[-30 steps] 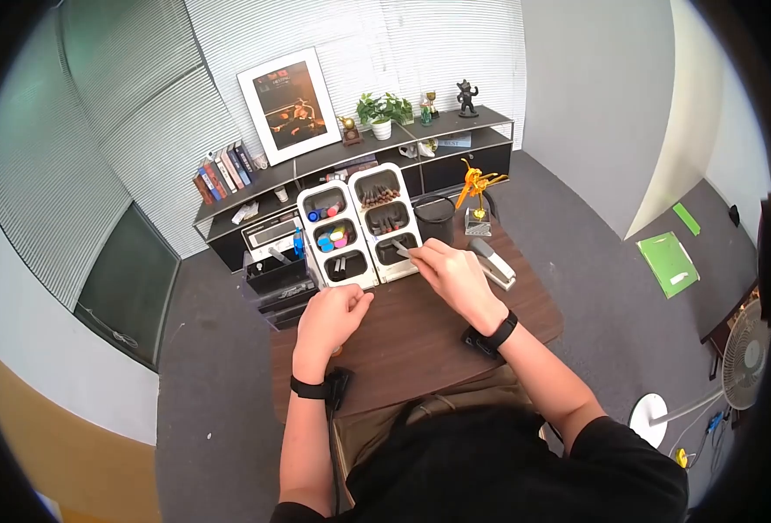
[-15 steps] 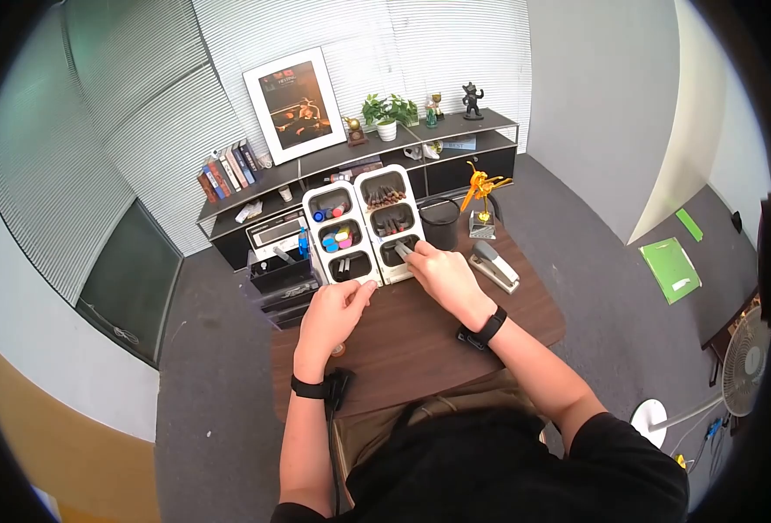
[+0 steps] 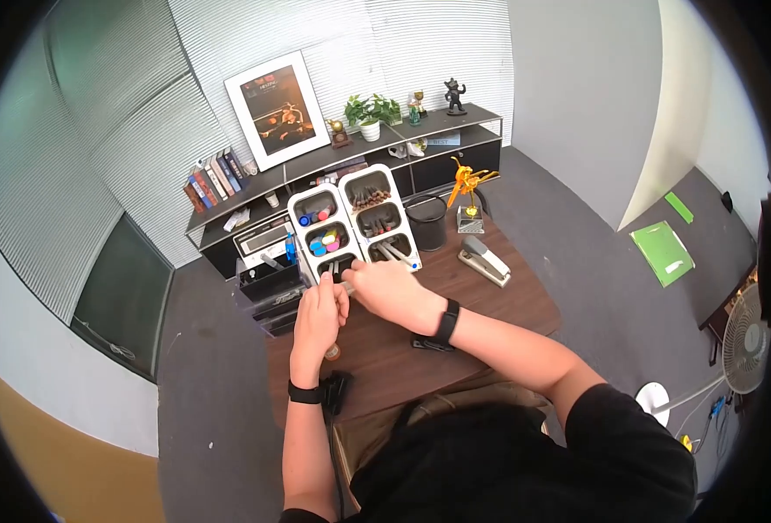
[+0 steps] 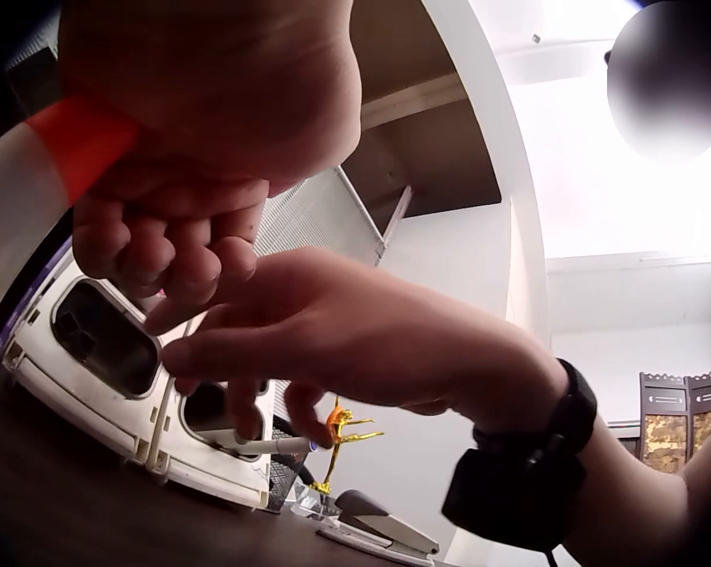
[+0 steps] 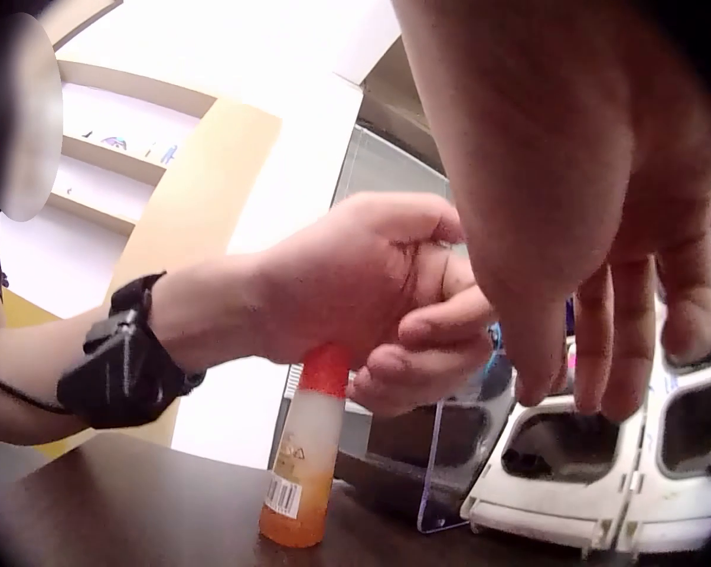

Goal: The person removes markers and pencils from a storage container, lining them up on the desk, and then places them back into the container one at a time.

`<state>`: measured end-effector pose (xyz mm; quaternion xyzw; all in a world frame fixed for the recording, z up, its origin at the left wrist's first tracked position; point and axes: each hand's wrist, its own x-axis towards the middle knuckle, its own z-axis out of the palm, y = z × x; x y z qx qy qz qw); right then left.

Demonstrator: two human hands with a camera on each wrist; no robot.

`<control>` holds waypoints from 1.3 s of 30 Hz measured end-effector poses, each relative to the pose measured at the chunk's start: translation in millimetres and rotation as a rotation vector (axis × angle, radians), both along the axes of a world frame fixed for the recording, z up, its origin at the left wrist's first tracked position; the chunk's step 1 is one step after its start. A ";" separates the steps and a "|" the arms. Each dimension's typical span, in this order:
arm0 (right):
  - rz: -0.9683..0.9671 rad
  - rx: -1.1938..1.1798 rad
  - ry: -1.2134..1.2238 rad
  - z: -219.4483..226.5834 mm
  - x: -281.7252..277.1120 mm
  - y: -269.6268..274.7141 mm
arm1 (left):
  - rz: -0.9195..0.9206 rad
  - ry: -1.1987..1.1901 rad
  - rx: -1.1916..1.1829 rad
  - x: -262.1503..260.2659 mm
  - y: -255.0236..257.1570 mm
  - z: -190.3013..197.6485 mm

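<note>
Both hands come together in front of a white desk organizer (image 3: 369, 253). My left hand (image 3: 317, 321) has its lower fingers curled in toward the palm; whether a small thing is pinched there I cannot tell. My right hand (image 3: 394, 292) reaches across, palm down, its loosely extended fingers right beside the left fingertips and nothing visible in them. Pale, pen-like sticks (image 3: 394, 255) lean out of the organizer's lower right compartment. Next to the left wrist stands a bottle (image 5: 297, 473) with a red cap and orange contents.
Colored items and brown sticks fill the upper compartments. A black mesh bin (image 3: 426, 228), an orange figurine (image 3: 468, 185) and a stapler (image 3: 485, 261) stand to the right on the brown table (image 3: 385, 357). At the left is a dark drawer unit (image 3: 272, 286).
My right hand has left the lower right compartment, where it held a grey stick, and moved left to meet my left hand. Pale sticks now show leaning there. The left hand has turned slightly upward.
</note>
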<state>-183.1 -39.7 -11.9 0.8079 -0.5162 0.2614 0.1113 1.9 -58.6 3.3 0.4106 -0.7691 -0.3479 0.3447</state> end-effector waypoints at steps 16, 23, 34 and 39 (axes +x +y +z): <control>0.137 0.104 -0.281 -36.2 22.0 -57.3 | 0.040 -0.171 -0.162 -7.3 2.9 7.9; 0.106 -0.025 -0.281 -30.8 16.2 -51.5 | 0.032 -0.137 -0.148 -7.0 0.6 2.1; -0.042 -0.184 -0.416 55.9 -41.0 61.5 | 0.063 -0.097 -0.043 -3.7 5.7 8.2; -0.019 -0.115 -0.374 34.6 -59.2 57.9 | 0.025 -0.081 -0.088 -4.0 2.9 2.0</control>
